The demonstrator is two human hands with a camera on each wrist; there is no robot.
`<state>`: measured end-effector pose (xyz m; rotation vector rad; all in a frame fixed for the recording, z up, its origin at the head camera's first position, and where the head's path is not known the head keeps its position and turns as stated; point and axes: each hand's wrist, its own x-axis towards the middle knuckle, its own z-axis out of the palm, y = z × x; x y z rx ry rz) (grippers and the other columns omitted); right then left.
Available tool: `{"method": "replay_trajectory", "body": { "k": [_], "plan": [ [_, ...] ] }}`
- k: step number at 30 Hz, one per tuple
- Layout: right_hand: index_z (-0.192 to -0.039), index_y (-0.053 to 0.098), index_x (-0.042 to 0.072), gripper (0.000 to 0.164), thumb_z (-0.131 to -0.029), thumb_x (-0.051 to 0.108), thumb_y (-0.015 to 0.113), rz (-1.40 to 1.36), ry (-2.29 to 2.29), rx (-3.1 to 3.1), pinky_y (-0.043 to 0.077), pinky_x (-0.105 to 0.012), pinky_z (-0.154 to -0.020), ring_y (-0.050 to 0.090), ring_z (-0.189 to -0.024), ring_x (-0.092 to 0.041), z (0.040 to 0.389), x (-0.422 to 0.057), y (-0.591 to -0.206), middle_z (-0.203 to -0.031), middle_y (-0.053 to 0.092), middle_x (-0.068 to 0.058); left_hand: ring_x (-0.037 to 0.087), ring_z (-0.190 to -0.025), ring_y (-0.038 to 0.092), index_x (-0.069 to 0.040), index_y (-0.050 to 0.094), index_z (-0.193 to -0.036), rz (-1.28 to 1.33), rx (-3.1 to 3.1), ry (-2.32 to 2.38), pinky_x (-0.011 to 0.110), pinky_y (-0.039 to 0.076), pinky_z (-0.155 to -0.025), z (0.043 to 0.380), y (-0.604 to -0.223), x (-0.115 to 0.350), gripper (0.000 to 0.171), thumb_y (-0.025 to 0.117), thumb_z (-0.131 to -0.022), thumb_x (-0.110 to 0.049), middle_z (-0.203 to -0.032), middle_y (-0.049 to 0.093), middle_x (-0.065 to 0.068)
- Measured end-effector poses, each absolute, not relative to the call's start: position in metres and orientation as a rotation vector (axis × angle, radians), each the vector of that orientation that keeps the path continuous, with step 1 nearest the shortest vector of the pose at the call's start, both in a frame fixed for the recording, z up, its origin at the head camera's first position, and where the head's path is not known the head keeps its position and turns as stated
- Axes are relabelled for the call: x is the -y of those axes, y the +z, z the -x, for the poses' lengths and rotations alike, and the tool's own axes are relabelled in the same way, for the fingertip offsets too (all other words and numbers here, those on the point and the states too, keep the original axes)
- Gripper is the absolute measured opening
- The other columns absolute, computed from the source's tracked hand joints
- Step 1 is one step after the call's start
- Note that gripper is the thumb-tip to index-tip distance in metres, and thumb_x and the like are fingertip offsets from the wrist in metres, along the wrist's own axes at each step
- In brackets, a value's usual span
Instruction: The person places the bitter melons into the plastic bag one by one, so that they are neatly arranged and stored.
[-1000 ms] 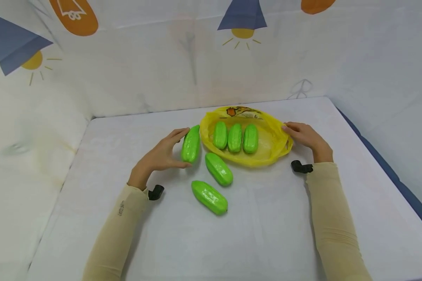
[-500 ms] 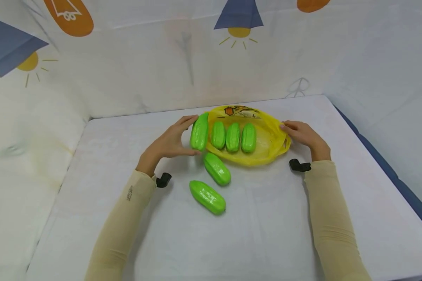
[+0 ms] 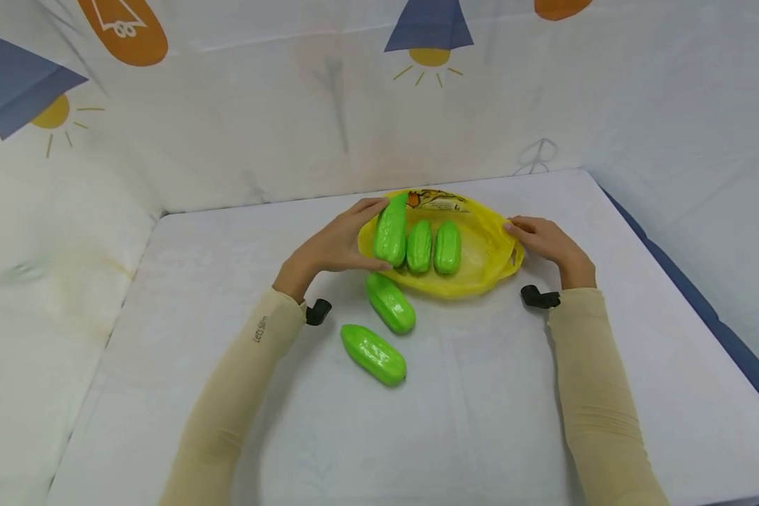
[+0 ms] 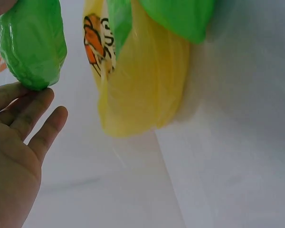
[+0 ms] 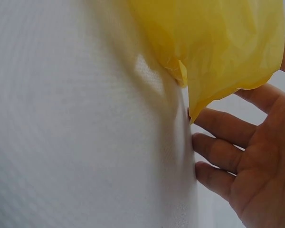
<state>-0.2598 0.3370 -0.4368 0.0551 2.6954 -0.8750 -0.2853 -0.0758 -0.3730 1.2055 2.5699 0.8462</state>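
My left hand (image 3: 341, 242) grips a glossy green cucumber (image 3: 390, 232) by its ends, thumb at the near end and fingers at the far end. It overlaps the left part of the yellow plastic bag (image 3: 485, 246), which lies with its mouth spread. Inside the bag two cucumbers (image 3: 419, 246) show; a third at the left is hidden behind the held one. My right hand (image 3: 550, 247) pinches the bag's right rim, its other fingers extended below the bag in the right wrist view. In front of the bag lie one cucumber (image 3: 391, 303) and, nearer, another cucumber (image 3: 373, 355).
A white cloth covers the table (image 3: 468, 422). White fabric walls (image 3: 240, 133) with lamp prints rise at the back and sides. Each wrist carries a small black camera (image 3: 318, 312).
My left hand has carried its cucumber rightward from beside the bag to over the bag's left side. My right hand has stayed on the rim.
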Motion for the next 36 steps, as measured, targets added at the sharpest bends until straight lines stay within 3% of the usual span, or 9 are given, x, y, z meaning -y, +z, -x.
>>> {"method": "replay_trajectory", "body": {
  "k": [15,22,29,36],
  "plan": [
    [-0.153,0.032,0.005,0.088,-0.094,0.070,0.037,-0.061,-0.888,-2.694,0.018,-0.066,-0.116,0.022,-0.145,-0.045,0.260,-0.335,-0.435,-0.157,0.029,-0.023,0.022,-0.148,0.025,-0.015,0.018,-0.158,-1.254,-2.543,0.742,0.041,0.029,-0.120,0.285,-0.371,0.031,0.111,0.081,-0.074,-0.052,-0.163,0.018,0.003],
    [-0.152,0.034,0.005,0.086,-0.095,0.069,0.036,-0.054,-0.887,-2.694,0.020,-0.066,-0.115,0.025,-0.143,-0.045,0.259,-0.336,-0.437,-0.156,0.032,-0.023,0.023,-0.143,0.035,-0.013,0.018,-0.158,-1.360,-2.525,0.659,0.038,0.033,-0.118,0.289,-0.372,0.004,0.112,0.079,-0.074,-0.058,-0.162,0.021,0.004],
    [-0.151,0.034,0.004,0.085,-0.095,0.068,0.037,-0.027,-0.884,-2.706,0.020,-0.065,-0.116,0.025,-0.143,-0.045,0.260,-0.338,-0.439,-0.155,0.032,-0.024,0.026,-0.148,0.026,-0.013,0.017,-0.158,-1.358,-2.512,0.578,0.041,0.027,-0.121,0.289,-0.376,-0.012,0.114,0.076,-0.074,-0.062,-0.164,0.016,0.005],
    [-0.152,0.033,0.004,0.085,-0.095,0.068,0.037,-0.035,-0.882,-2.702,0.019,-0.066,-0.116,0.023,-0.144,-0.046,0.260,-0.338,-0.438,-0.156,0.031,-0.024,0.022,-0.147,0.028,-0.013,0.017,-0.158,-1.364,-2.522,0.513,0.038,0.026,-0.121,0.291,-0.381,-0.024,0.113,0.076,-0.075,-0.062,-0.164,0.018,0.003]
  ]
}}
